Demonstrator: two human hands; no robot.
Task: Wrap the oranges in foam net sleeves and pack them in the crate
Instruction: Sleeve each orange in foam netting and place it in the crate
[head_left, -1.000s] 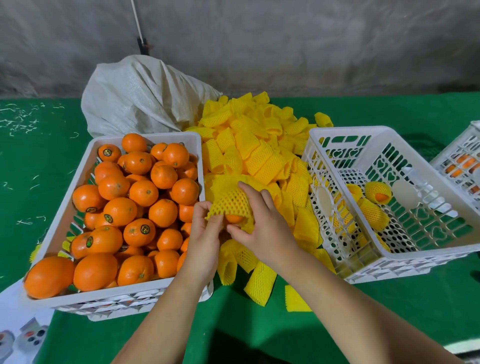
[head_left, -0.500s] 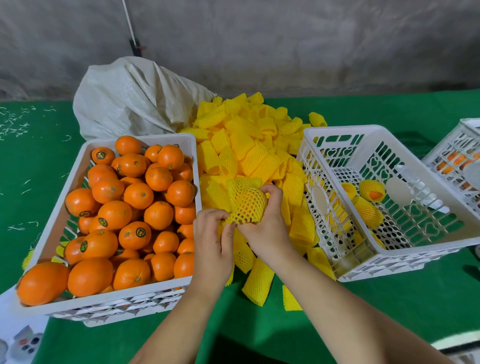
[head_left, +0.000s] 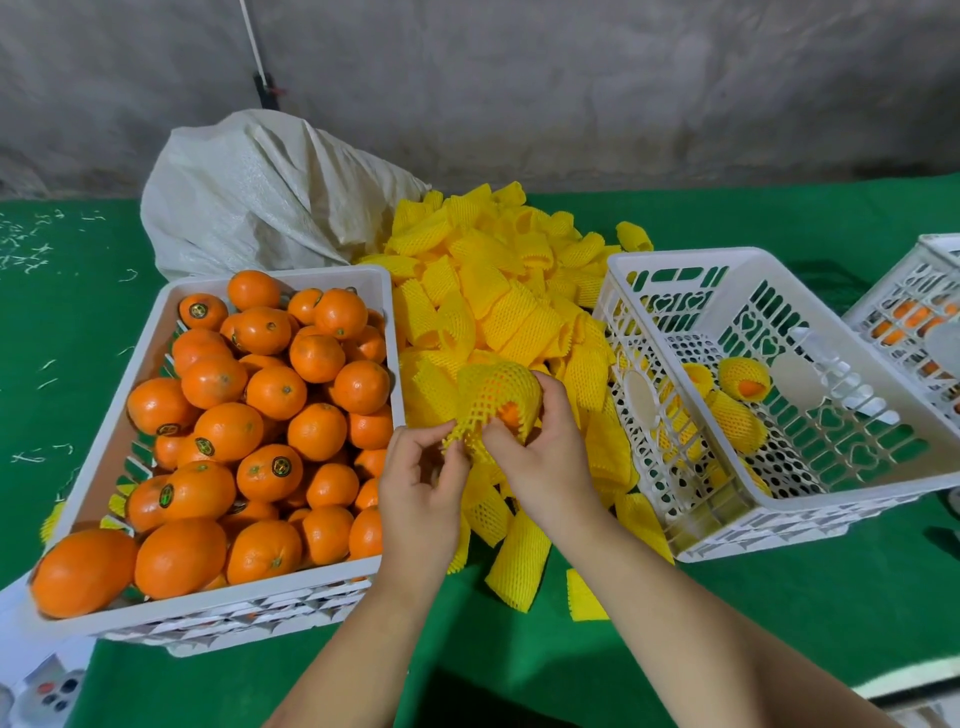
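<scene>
An orange (head_left: 511, 415) sits half inside a yellow foam net sleeve (head_left: 498, 392), held above the sleeve pile. My right hand (head_left: 545, 457) grips the orange through the sleeve. My left hand (head_left: 421, 478) pinches the sleeve's open lower edge between thumb and fingers. To the left stands a white crate of bare oranges (head_left: 244, 415). On the right, a white packing crate (head_left: 670, 540) holds several sleeved oranges (head_left: 737, 421) in its far left corner.
A heap of loose yellow sleeves (head_left: 493, 291) lies between the two crates on the green cloth (head_left: 779, 613). A white woven sack (head_left: 265, 197) lies behind. Another white crate (head_left: 914, 312) with oranges stands at the far right edge.
The sleeved orange has risen and tilted toward the right. My left hand has gone from cupping it to pinching the sleeve's edge, and more orange shows at the opening.
</scene>
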